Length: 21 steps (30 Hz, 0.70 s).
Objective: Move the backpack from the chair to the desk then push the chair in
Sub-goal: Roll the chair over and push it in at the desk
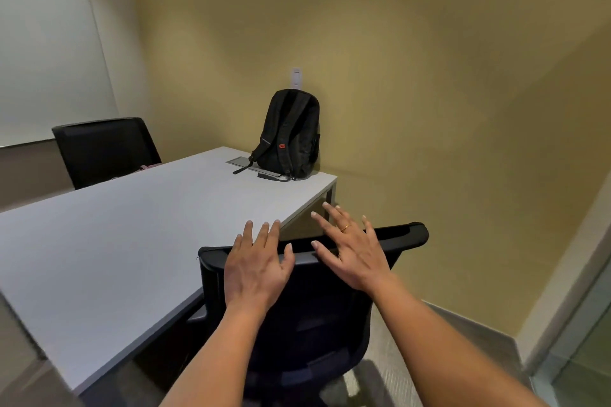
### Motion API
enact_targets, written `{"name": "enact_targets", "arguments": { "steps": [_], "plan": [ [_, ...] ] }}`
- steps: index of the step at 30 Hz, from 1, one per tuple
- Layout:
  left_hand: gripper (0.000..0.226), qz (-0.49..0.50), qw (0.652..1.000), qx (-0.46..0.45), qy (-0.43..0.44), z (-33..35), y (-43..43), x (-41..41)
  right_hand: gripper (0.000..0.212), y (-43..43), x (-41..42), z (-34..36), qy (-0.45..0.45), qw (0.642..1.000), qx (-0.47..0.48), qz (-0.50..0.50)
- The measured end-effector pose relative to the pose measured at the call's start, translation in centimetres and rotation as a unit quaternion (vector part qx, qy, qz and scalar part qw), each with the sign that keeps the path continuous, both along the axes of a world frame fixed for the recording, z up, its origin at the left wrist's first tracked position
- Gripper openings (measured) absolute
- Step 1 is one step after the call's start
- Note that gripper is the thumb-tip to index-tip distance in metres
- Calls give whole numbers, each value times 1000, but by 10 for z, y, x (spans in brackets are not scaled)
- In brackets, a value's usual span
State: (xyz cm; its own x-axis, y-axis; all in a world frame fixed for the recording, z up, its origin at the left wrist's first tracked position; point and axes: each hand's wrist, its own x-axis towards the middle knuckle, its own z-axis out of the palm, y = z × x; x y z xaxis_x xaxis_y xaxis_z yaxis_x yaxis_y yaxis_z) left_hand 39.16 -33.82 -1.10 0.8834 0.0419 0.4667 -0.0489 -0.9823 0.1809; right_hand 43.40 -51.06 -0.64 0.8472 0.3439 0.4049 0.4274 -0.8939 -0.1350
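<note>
Yellow walls [413,76] hem the corner; left hand [256,269] and right hand [353,253] hold fingers [264,235] straight and spread over the chair [317,314] back's top edge, gripping nothing. That back sits at the desk's [132,235] near edge, with floor [463,334] open to its right. On the desk's far corner the backpack [291,135] stands upright by the wall.

Backpack [291,135] on desk's [139,228] far corner, chair [317,307] at near edge.

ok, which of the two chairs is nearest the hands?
The near chair at the desk's right side: left hand and right hand lie open at its backrest. The other chair stands across the desk.
</note>
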Motion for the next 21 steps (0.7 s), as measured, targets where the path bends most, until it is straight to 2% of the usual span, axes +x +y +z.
{"name": "enact_targets", "arguments": {
  "steps": [10,21],
  "plan": [
    [59,113,993,21,16,4,-74,44,72,-73,79,0,4,997,-17,80],
    [58,161,986,32,3,5,-143,117,70,-126,180,1,-10,989,-21,145]
  ]
}}
